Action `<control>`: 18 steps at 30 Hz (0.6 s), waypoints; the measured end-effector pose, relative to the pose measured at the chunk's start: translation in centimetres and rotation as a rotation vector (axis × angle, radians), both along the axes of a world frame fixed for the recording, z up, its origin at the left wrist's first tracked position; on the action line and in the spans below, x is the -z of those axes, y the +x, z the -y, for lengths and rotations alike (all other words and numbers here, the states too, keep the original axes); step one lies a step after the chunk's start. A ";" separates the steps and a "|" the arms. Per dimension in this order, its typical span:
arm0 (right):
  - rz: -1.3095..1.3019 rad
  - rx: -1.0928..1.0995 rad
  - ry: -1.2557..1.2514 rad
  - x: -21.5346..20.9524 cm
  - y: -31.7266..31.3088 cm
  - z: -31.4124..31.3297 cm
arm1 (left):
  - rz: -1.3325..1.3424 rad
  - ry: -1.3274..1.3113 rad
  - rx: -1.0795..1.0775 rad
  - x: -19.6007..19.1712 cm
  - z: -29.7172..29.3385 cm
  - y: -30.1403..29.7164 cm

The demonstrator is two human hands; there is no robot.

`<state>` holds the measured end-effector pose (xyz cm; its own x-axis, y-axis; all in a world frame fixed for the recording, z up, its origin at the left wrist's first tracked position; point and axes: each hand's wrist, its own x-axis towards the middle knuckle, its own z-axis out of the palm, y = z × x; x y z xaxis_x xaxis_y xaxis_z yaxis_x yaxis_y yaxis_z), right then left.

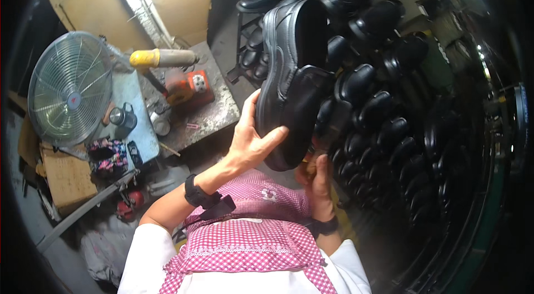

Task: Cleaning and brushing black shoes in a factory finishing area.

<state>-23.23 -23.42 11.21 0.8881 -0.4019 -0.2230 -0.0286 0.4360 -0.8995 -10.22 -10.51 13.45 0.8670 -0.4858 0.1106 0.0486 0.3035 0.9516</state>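
**One black shoe in my two hands, many more on the rack behind**

My left hand (253, 141) clamps the black shoe (292, 80) by its side, thumb across the toe end and fingers behind the sole, so the shoe stands nearly on end in front of me, opening turned up and away. My right hand (318, 180) sits just under the toe; its grip is closed, I judge on a small tool or brush, though the shoe's shadow hides most of it.

The shoe looks to me moderately heavy for its kind: thick moulded sole, stiff at the toe, softer at the upper and collar. The leather is smooth and may slip, so the firm sole edge and the side seam are the best places for my grip.

Counted: one shoe in hand. Beyond my grip, the rack (240, 44) carries black shoes (378, 108) in rows, well over twenty, too dark to count exactly. To the left of my grip, on the worktop (214, 113), are one fan (69, 88), one yellow-headed mallet (161, 59), one orange device (190, 86) and one small jar (122, 117).
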 end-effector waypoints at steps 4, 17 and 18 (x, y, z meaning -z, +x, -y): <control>0.067 0.147 0.104 -2.3 1.0 -1.3 | 0.171 0.107 0.034 -0.8 2.4 -1.7; 0.163 0.386 0.136 -1.9 -1.7 0.2 | -0.272 -0.191 0.531 -2.7 5.5 -1.0; 0.173 0.386 0.172 -1.7 -1.9 0.1 | -0.253 -0.193 0.584 -2.9 5.1 -0.9</control>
